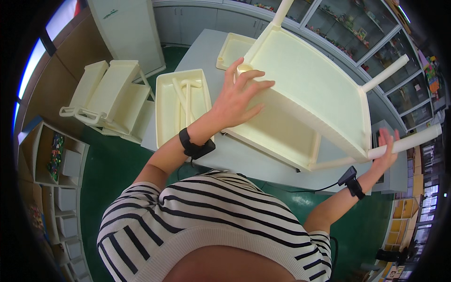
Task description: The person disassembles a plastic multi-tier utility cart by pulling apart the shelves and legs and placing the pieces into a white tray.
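A cream plastic trolley [307, 70] with two tray shelves stands tilted on the grey table, its upper shelf toward me. Over that shelf's near left corner, beside a round hollow socket [244, 68], my left hand [235, 99] lies with fingers spread. A cream tubular post [416, 139] rises from the near right corner. My right hand [387, 154] is against this post near its base, fingers stretched out and slightly blurred. The lower shelf [277, 136] shows beneath the upper one. Two more posts stand at the far corners.
Left of the trolley, a cream tray [183, 80] holds loose tubes [189, 98]; a smaller tray [230, 49] lies behind it. An assembled cream cart [110, 96] stands on the green floor at left. Glass-fronted cabinets [347, 28] line the back. A cable [305, 191] runs from my right wrist strap.
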The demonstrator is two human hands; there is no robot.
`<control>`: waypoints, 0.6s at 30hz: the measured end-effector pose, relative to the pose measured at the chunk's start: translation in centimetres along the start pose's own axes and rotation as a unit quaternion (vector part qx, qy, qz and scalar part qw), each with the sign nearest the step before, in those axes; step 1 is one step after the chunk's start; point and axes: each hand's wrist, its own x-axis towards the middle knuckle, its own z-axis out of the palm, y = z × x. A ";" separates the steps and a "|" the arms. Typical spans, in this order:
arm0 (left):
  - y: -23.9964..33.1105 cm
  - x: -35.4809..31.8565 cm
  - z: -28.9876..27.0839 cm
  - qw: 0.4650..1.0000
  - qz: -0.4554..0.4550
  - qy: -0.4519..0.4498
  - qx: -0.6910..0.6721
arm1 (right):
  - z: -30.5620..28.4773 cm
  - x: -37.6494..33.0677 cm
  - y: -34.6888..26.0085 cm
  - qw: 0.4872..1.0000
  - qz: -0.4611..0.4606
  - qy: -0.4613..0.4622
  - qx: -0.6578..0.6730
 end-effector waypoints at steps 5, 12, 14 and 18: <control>-0.6 1.0 -0.2 0.999 0.019 0.031 0.032 | -2.6 -0.6 3.7 0.985 0.059 -0.083 0.138; -3.6 2.0 -0.4 0.999 -0.019 0.035 0.005 | -0.3 -3.6 -0.3 0.968 0.043 -0.215 0.119; -4.6 2.4 -1.2 0.998 -0.041 0.046 -0.014 | 0.9 -4.0 -1.2 0.962 0.048 -0.235 0.131; -5.6 3.2 -2.5 0.998 -0.040 0.052 -0.007 | 2.0 -6.7 -4.6 0.974 0.024 -0.177 0.139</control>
